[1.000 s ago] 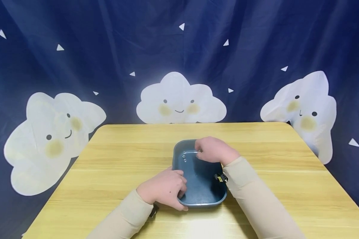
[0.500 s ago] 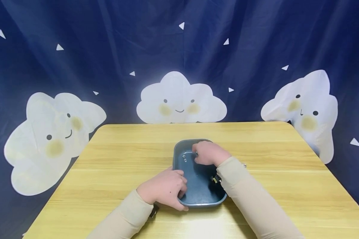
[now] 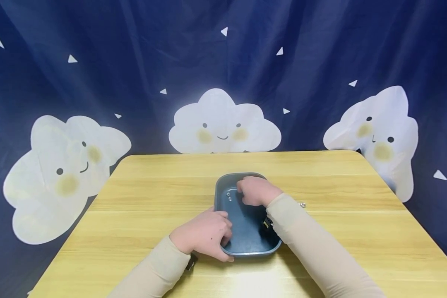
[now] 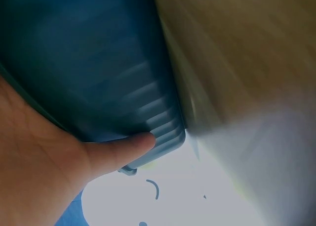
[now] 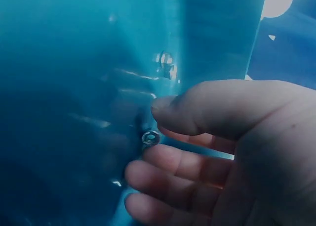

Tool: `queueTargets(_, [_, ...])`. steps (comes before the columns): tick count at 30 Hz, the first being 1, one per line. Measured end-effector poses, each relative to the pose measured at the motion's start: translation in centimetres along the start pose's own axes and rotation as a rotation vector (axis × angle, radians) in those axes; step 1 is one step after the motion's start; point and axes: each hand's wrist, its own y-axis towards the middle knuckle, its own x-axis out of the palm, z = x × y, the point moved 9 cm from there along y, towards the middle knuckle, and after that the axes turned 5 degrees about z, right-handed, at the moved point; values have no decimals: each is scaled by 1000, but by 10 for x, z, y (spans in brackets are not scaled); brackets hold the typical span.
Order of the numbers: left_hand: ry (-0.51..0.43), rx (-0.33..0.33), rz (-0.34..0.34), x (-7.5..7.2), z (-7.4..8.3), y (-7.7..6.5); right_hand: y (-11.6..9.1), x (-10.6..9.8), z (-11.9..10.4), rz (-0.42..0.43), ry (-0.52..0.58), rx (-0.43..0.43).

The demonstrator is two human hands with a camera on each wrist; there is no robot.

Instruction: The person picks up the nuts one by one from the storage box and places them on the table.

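A dark blue-green plastic bin (image 3: 250,253) stands on the wooden table. My left hand (image 3: 205,235) grips its near left rim; in the left wrist view the thumb (image 4: 123,151) lies along the ribbed outer wall. Inside the bin, toward its far end, is my right hand (image 3: 258,191). In the right wrist view a small ring-shaped metal nut (image 5: 150,137) sits at the index fingertip, with the thumb tip slightly apart from it and the fingers loosely bent. Two more nuts (image 3: 229,196) lie in the bin's far left part.
Small shiny metal pieces (image 3: 302,205) lie on the table (image 3: 164,186) right of the bin, beside my right sleeve (image 3: 320,244). A blue curtain (image 3: 313,49) with white clouds hangs behind the table's far edge.
My right hand has shifted a little left and nearer within the bin, uncovering the metal pieces on the table beside the sleeve. My left hand and the bin have stayed put.
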Motion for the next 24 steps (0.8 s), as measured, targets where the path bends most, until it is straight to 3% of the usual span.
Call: queueTargets(24, [11,21,22,-1,1,1,5,9,4,-17,8,38])
